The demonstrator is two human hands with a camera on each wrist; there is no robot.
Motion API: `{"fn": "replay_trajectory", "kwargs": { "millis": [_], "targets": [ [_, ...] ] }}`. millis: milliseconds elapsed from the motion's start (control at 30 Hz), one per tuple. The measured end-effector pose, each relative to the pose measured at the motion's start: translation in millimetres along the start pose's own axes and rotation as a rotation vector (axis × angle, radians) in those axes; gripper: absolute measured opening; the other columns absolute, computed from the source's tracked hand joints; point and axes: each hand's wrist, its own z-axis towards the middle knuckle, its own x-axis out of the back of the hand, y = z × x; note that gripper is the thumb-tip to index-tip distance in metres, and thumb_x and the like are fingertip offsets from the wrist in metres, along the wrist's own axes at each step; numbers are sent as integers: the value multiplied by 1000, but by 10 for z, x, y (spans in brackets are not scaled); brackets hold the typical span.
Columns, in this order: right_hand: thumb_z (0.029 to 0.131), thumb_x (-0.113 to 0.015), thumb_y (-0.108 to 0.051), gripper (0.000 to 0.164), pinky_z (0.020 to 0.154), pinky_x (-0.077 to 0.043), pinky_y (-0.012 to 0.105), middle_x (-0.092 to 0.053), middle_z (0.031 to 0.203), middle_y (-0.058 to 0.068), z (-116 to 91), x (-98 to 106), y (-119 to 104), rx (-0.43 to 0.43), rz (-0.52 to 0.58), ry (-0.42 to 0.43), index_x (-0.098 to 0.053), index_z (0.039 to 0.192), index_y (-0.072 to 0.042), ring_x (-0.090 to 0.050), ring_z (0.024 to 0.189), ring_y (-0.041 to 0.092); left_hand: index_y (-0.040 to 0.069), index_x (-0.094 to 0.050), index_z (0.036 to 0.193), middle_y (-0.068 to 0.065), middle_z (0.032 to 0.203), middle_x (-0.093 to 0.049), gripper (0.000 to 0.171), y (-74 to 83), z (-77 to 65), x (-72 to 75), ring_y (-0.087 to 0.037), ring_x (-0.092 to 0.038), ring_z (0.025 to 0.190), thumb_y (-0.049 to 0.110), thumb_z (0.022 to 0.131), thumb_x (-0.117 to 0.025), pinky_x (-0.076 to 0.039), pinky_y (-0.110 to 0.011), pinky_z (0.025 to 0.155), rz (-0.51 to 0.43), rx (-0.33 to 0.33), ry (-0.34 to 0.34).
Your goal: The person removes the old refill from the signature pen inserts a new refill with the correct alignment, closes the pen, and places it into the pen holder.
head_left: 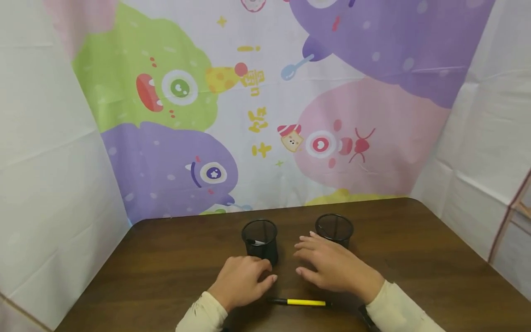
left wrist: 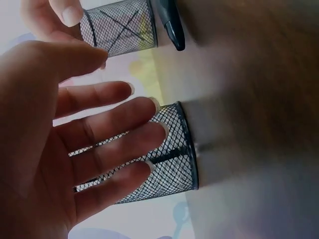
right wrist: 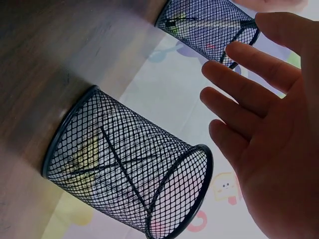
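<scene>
Near the far edge of the dark brown wood-grain tabletop (head_left: 178,249) stand a round black mesh left cup (head_left: 266,251), holding a black-and-white pen (head_left: 256,242), and a round black mesh right cup (head_left: 338,234). The left hand (head_left: 244,279) and right hand (head_left: 335,266) hover before them; a slim yellow-and-black pen (head_left: 306,303) lies farther from that edge.

Brown wood-grain bench (head_left: 174,258) across lower frame of head view. Standing on it: black mesh cup (head_left: 265,251) at lower centre, second mesh cup (head_left: 337,228) right of centre. Yellow-and-black pen (head_left: 306,302) lying near bottom centre.
</scene>
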Motion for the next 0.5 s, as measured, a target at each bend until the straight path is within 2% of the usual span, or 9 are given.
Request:
{"fn": "replay_trajectory", "kwargs": {
  "millis": [200, 367, 500],
  "targets": [
    [98, -65, -35, 28, 111, -40, 44, -67, 122, 1, 30, 3, -61, -9, 7, -31, -73, 115, -14, -59, 123, 22, 23, -75, 94, 12, 81, -69, 23, 14, 37, -17, -4, -59, 62, 44, 92, -67, -45, -26, 48, -44, 10, -57],
    [99, -64, -35, 27, 93, -54, 38, -66, 117, -3, 27, 34, -114, -41, 27, -68, -72, 117, -16, -63, 108, 15, 24, -75, 92, 13, 80, -68, 21, -2, 57, -35, -1, -54, 60, 43, 92, -67, -42, -25, 48, -78, 12, -87],
    [99, -64, -34, 24, 79, -56, 34, -66, 107, -6, 19, 35, -143, -55, 52, -102, -73, 112, -15, -64, 93, 10, 25, -75, 90, 15, 80, -68, 21, -8, 105, -51, 1, -52, 59, 44, 92, -66, -41, -23, 47, -115, 18, -113]
  ]
}}
